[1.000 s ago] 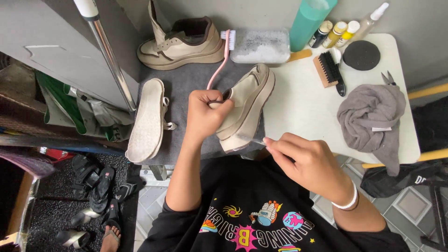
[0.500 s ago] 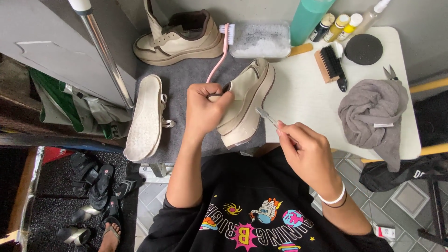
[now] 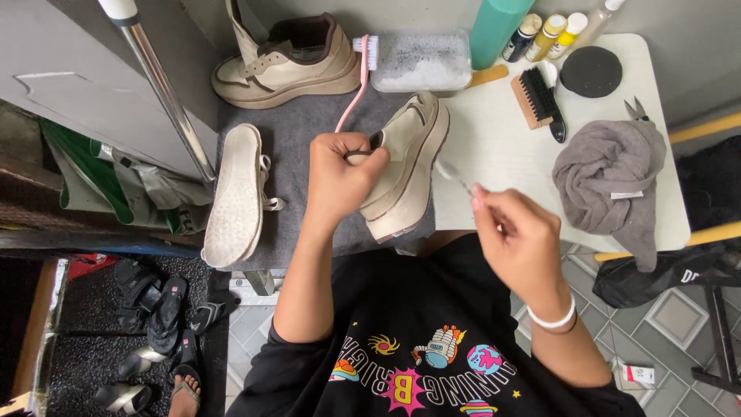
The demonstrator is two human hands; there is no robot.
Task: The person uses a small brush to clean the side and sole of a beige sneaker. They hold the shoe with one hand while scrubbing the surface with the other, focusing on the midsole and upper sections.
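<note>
Two hands work over a grey mat (image 3: 309,147) spread on the left part of a white bench (image 3: 494,154). The left hand (image 3: 340,179) has its grip closed around the heel end of a cream platform shoe (image 3: 405,174), which lies tipped on its side on the mat, its thick sole turned toward the right and its toe pointing away from the person. The right hand (image 3: 515,243) is just to the right of the shoe and a little nearer the body, its grip pinching a thin pointed tool (image 3: 455,177) whose tip is near the sole's edge; whether it touches cannot be told.

A matching cream shoe (image 3: 289,58) stands upright at the far edge of the mat, well apart from both hands. A pale insole (image 3: 235,193) lies flat on the mat to the left of the left arm. A pink toothbrush (image 3: 356,81) lies between the far shoe and the held shoe. On the bare bench to the right are a black-bristled wooden brush (image 3: 536,100), a round black pad (image 3: 590,71), a crumpled grey cloth (image 3: 610,181), small snips (image 3: 637,110) and a clear tub (image 3: 421,60) beside a teal bottle (image 3: 498,27)
</note>
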